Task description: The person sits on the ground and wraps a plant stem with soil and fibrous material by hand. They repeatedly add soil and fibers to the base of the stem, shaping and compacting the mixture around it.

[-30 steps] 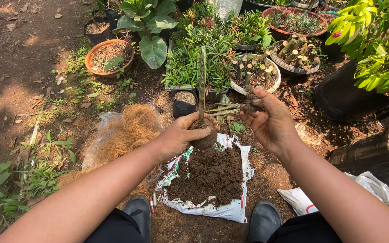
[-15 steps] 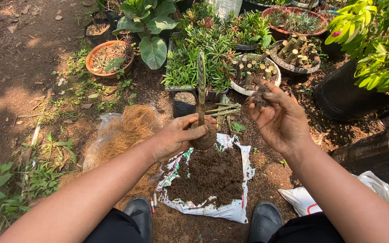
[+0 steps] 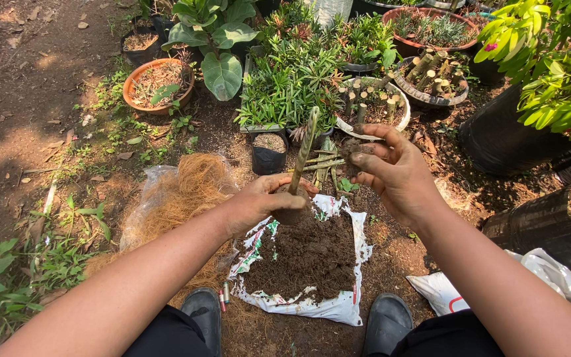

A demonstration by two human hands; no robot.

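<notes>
My left hand (image 3: 259, 201) grips a small dark pot (image 3: 291, 215) that holds an upright green plant cutting (image 3: 304, 149). It sits just above an opened white sack (image 3: 348, 307) heaped with dark soil (image 3: 308, 254). To the right and slightly higher, my right hand (image 3: 394, 172) pinches a clump of soil (image 3: 355, 151) between its fingertips, level with the middle of the cutting. Several more cut stems (image 3: 318, 165) lie on the ground behind the pot.
A pile of brown coconut fibre (image 3: 186, 192) on clear plastic lies left of the sack. A small black pot (image 3: 269, 152), a green seedling tray (image 3: 285, 92), terracotta pots (image 3: 156, 82) and a bowl of cuttings (image 3: 371, 106) stand behind. Large black pots (image 3: 497, 132) are on the right. My shoes (image 3: 384, 324) flank the sack.
My right hand has risen from beside the pot and drawn rightward, now holding a pinch of soil up. My left hand keeps the pot and cutting in place.
</notes>
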